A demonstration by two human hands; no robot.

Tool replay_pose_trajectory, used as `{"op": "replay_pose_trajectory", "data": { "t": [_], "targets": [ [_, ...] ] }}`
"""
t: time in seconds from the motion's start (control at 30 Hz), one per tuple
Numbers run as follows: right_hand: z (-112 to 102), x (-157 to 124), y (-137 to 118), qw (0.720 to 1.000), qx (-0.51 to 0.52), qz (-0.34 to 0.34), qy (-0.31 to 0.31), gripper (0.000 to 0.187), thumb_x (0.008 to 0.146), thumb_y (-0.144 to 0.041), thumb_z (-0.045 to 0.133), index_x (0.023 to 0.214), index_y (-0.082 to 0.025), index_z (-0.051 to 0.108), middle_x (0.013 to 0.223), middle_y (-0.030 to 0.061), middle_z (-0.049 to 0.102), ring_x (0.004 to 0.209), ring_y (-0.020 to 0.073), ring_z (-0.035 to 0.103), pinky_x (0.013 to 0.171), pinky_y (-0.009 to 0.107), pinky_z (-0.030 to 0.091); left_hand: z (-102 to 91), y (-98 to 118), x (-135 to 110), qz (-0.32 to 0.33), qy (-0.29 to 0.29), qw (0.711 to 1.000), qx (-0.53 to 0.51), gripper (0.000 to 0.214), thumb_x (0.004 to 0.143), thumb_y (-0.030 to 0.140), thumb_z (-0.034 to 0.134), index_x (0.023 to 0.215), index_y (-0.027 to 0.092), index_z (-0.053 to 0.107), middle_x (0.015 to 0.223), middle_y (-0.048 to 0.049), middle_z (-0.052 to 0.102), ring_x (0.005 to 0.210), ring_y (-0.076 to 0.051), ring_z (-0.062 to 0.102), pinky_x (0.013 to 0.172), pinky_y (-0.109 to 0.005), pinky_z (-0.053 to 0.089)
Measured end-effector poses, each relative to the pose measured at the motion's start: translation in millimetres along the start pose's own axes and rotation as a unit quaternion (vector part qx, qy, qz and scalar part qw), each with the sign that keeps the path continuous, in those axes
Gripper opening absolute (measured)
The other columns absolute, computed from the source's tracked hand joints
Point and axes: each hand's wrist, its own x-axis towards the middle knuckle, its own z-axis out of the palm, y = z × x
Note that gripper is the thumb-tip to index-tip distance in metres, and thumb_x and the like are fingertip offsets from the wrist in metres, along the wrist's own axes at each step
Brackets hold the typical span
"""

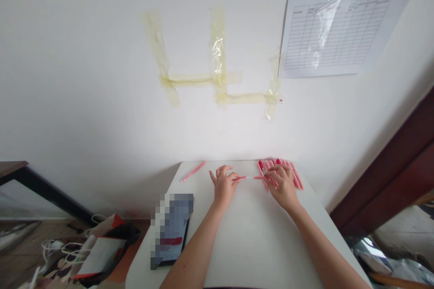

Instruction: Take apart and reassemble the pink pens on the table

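Observation:
A slim pink pen (241, 177) stretches sideways between my hands above the white table, with a thin whitish section showing in its middle. My left hand (224, 186) pinches the pink left end, its other fingers raised. At the pink right end, my right hand (284, 188) grips with thumb and fingertips. Whether the two pink parts are still joined is too small to tell. Close under and beyond my right hand lies a row of several pink pens (297, 177), two with bright red ends, partly covered by the fingers. A single pink pen (193, 171) rests at the far left.
A phone (174, 228), partly pixelated, lies on the table (251, 244) left of my left forearm. The wall (111, 99) stands against the table's far edge, with yellowed tape (193, 80) and a printed sheet (334, 31). Bags and cables (101, 253) are on the floor at left.

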Motion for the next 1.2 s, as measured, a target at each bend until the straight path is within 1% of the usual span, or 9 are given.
{"op": "replay_pose_trajectory", "data": {
  "t": [0.23, 0.4, 0.7, 0.97, 1.2],
  "targets": [
    [-0.6, 1.5, -9.9, 0.999, 0.014, -0.015, -0.025, 0.011, 0.090, -0.030, 0.057, 0.096, -0.027, 0.066, 0.104, 0.0063, 0.062, 0.111, 0.0281, 0.048, 0.094, 0.052, 0.043, 0.9, 2.6, -1.0, 0.029, -0.016, 0.999, 0.004, 0.010, 0.075, 0.028, 0.077, 0.083, 0.031, 0.073, 0.122, -0.0017, 0.060, 0.126, -0.027, 0.044, 0.112, -0.072, 0.005],
    [-0.3, 2.1, -14.3, 0.999, 0.014, -0.025, -0.025, 0.011, 0.090, -0.029, 0.058, 0.096, -0.027, 0.067, 0.104, 0.0058, 0.062, 0.110, 0.0271, 0.049, 0.097, 0.053, 0.041, -0.3, 4.4, -1.1, 0.033, -0.025, 0.999, 0.005, 0.009, 0.074, 0.029, 0.077, 0.082, 0.029, 0.073, 0.123, -0.0034, 0.060, 0.127, -0.027, 0.044, 0.113, -0.071, 0.005],
    [3.0, 1.6, -14.7, 0.999, 0.013, -0.032, -0.019, 0.011, 0.091, -0.028, 0.059, 0.098, -0.028, 0.067, 0.103, 0.0056, 0.062, 0.108, 0.0262, 0.050, 0.095, 0.051, 0.043, 1.7, 4.1, -1.4, 0.046, -0.030, 0.998, -0.009, 0.009, 0.075, 0.029, 0.077, 0.082, 0.030, 0.073, 0.122, -0.0024, 0.060, 0.127, -0.026, 0.044, 0.114, -0.070, 0.005],
    [3.4, 0.8, -16.0, 0.999, 0.013, -0.021, -0.033, 0.013, 0.092, -0.028, 0.056, 0.098, -0.029, 0.068, 0.105, 0.0059, 0.062, 0.108, 0.0263, 0.051, 0.097, 0.051, 0.042, 1.1, 5.6, -2.4, 0.050, -0.046, 0.998, -0.017, 0.005, 0.080, 0.028, 0.072, 0.085, 0.030, 0.073, 0.122, -0.0025, 0.059, 0.127, -0.026, 0.043, 0.114, -0.069, 0.007],
    [4.7, -0.4, -13.5, 0.999, 0.020, -0.007, -0.040, 0.014, 0.092, -0.030, 0.056, 0.097, -0.029, 0.068, 0.104, 0.0060, 0.062, 0.107, 0.0270, 0.050, 0.094, 0.052, 0.043, 1.1, 4.8, -2.1, 0.052, -0.046, 0.997, -0.023, 0.007, 0.082, 0.028, 0.069, 0.088, 0.030, 0.073, 0.124, -0.0027, 0.059, 0.126, -0.025, 0.044, 0.113, -0.070, 0.010]
  ]
}}
